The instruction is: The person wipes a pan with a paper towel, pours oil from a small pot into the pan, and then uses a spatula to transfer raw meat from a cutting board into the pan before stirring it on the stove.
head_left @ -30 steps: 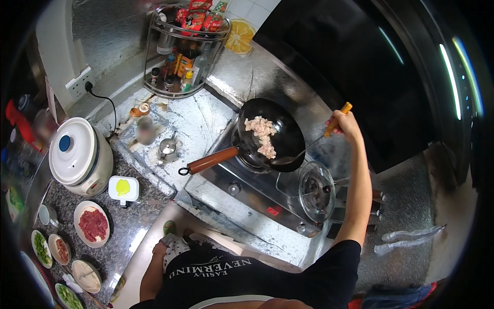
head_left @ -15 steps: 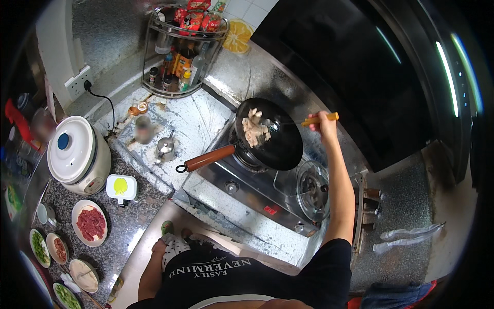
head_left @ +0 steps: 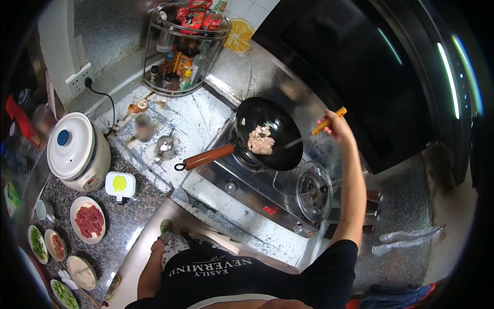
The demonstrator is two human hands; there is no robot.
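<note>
Right hand has its grip closed round the orange handle of a spatula, blade down in the black wok on the stove's left burner. Pale meat pieces sit inside. Left hand hangs low; grip unclear.

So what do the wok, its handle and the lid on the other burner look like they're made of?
The wok looks like dark, matte metal, possibly carbon steel or a coated pan: black all over, little shine. Its long handle looks like reddish-brown wood with a dark metal hanging loop. The lid appears to be clear glass with a metal rim: the burner shows through it.
</note>
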